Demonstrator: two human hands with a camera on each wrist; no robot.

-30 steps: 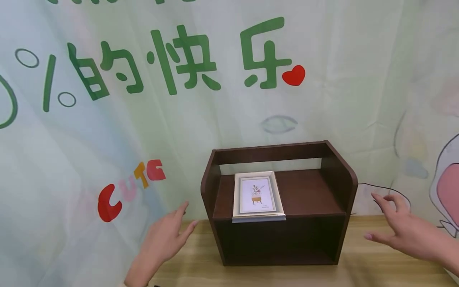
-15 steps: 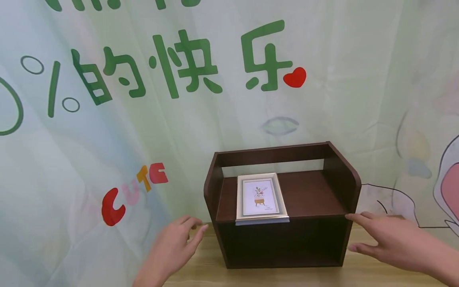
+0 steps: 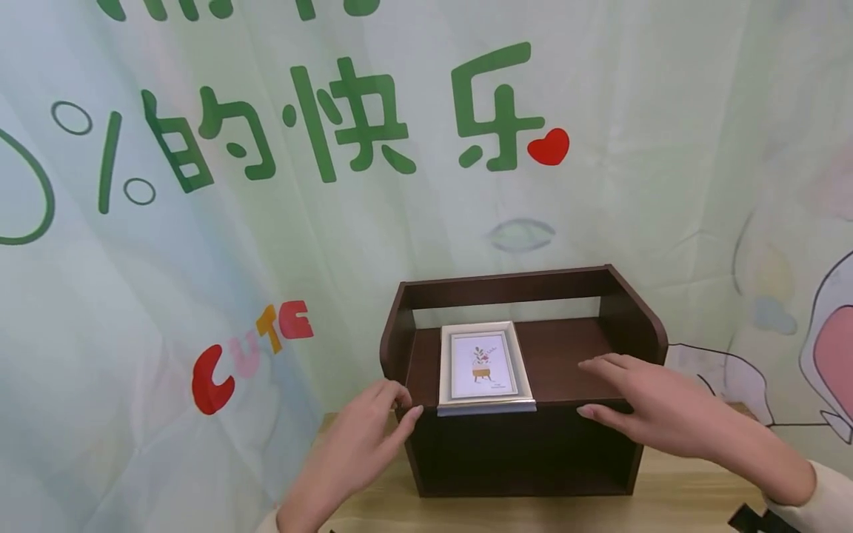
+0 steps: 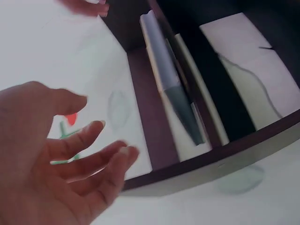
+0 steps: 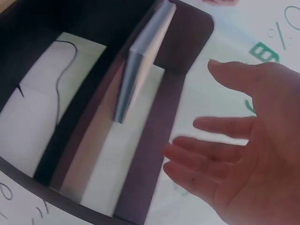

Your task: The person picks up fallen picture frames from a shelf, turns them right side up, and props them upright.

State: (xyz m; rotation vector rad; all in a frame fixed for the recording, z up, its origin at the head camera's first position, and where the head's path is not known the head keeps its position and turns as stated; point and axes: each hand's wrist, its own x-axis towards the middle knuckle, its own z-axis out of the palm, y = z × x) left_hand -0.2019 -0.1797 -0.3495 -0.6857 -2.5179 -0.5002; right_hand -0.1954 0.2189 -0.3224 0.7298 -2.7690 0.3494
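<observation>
A picture frame (image 3: pixel 484 370) with a pale gold border and a plant print lies on the upper board of a dark brown desk shelf (image 3: pixel 569 355), left of its middle. My left hand (image 3: pixel 363 448) is at the shelf's left front corner, fingers bent and thumb apart, with the frame close to its right. It grips nothing in the left wrist view, where the picture frame (image 4: pixel 161 61) shows edge-on. Over the right half of the board my right hand (image 3: pixel 656 411) reaches in with fingers extended, apart from the frame. Its palm is bare in the right wrist view.
The shelf stands on a light wooden table (image 3: pixel 520 514), its lower compartment (image 3: pixel 520 455) opening to the front. Behind hangs a printed cloth backdrop (image 3: pixel 426 215) with green characters and a red heart (image 3: pixel 549 146). A black object (image 3: pixel 760 518) shows by the right sleeve.
Both hands have moved inward: the left to the right, up to the shelf's corner, the right leftward from beside the shelf to over its front edge. The picture frame stays in place on the shelf.
</observation>
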